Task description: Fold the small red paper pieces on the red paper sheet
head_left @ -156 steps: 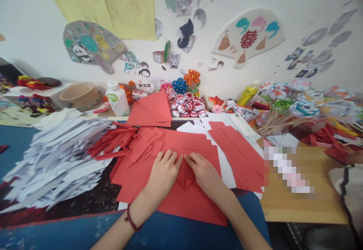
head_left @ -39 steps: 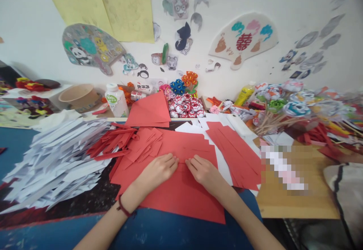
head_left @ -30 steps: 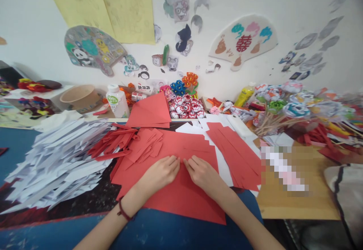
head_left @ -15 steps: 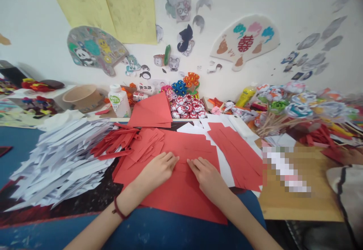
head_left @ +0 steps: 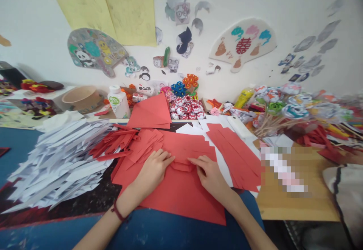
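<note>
A small folded red paper strip (head_left: 182,166) lies between my hands, its lower edge raised a little off the larger red sheets (head_left: 181,193). My left hand (head_left: 156,163) pinches at the strip's left end, thumb and fingers together. At the right end, my right hand (head_left: 208,170) has its index finger along the top edge and the thumb below, closed on the paper. Close beyond my left hand are cut red paper pieces (head_left: 147,142) and a heap of folded red strips (head_left: 116,144). Long red strips (head_left: 231,153) lie right of my right hand.
Left lies a big pile of folded white paper strips (head_left: 65,159). Behind are a white bottle (head_left: 118,102), a red paper stack (head_left: 150,112) and red-and-white folded pieces (head_left: 187,108). Paper flowers on sticks (head_left: 295,110) crowd the right. Another person's sleeve (head_left: 347,189) shows at the right edge.
The red strip now shows a raised folded edge facing me. My left hand has shifted slightly left, and my right index finger has straightened along the strip.
</note>
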Demonstrator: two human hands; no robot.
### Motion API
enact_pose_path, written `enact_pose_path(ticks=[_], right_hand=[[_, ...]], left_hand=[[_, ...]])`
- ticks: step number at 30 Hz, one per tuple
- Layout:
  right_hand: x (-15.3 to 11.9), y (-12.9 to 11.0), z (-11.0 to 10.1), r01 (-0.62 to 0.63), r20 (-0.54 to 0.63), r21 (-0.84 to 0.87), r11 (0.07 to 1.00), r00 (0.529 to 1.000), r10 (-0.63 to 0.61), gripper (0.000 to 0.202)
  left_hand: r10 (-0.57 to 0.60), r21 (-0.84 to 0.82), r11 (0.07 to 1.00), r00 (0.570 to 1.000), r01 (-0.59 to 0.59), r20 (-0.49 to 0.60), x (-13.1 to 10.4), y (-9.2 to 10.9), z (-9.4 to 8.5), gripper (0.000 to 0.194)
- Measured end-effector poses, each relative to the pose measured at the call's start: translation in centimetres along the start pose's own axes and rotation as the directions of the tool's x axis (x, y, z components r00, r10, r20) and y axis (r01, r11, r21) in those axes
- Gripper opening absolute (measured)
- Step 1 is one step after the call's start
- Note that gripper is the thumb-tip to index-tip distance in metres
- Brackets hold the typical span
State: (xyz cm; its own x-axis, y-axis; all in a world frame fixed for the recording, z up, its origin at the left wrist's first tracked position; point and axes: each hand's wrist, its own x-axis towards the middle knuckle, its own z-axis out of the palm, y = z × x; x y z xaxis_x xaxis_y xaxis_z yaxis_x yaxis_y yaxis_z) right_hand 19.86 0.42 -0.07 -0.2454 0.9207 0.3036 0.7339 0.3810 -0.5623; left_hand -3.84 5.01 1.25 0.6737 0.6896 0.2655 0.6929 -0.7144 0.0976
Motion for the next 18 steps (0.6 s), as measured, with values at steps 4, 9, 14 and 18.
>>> enact_pose_path(ticks=[4,9,14,18], right_hand=[[0.7,0.2,0.0,-0.074,-0.061,0.139,0.988,0.995,0.084,0.032],[1.1,0.2,0.6,-0.074,-0.057,0.104,0.992,0.995,0.081,0.016],[0.3,-0.2,0.5,0.124,0.022,-0.227,0.966,0.992,-0.122,0.038],[0.3,-0.7,0.3,0.292,0.112,-0.423,0.858,0.956,-0.270,0.045]], left_hand=[[-0.138,-0.186,0.975,0.987,0.121,-0.078,0.5,0.1,0.2,0.024],[-0.079,-0.238,0.970,0.993,0.055,-0.091,1.3,0.2,0.6,0.022],[0.086,-0.129,0.988,0.996,-0.089,-0.031,0.9,0.4,0.4,0.026],[0.211,-0.012,0.978,0.977,-0.211,0.021,0.3,0.8,0.1,0.033]])
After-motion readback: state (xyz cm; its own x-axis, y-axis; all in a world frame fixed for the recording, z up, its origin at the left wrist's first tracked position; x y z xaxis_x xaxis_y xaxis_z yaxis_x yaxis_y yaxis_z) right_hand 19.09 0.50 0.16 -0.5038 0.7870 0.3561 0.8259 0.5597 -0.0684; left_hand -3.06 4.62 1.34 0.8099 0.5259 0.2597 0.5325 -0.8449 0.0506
